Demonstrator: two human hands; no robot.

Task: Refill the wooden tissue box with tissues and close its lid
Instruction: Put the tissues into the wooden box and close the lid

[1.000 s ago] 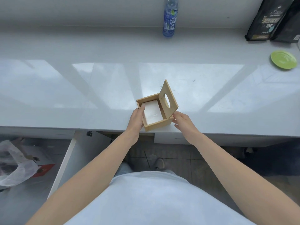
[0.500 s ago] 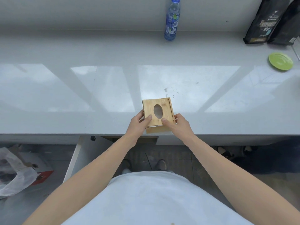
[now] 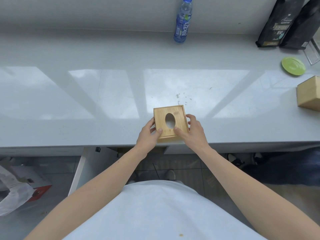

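Both hands [image 3: 170, 134] gripping tissue box [image 3: 170, 123], counter edge [image 3: 69, 143]

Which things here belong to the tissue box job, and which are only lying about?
Job: wooden tissue box, tissues seen through its oval hole, left hand, right hand.

Lying about: blue bottle, green saucer, black bags, second wooden box.

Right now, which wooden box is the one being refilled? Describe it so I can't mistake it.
Start at the long grey counter and follow its near edge to the middle. There sits the wooden tissue box, gripped by the left hand and right hand. Its lid has an oval hole; the plain wooden block far right shows none.
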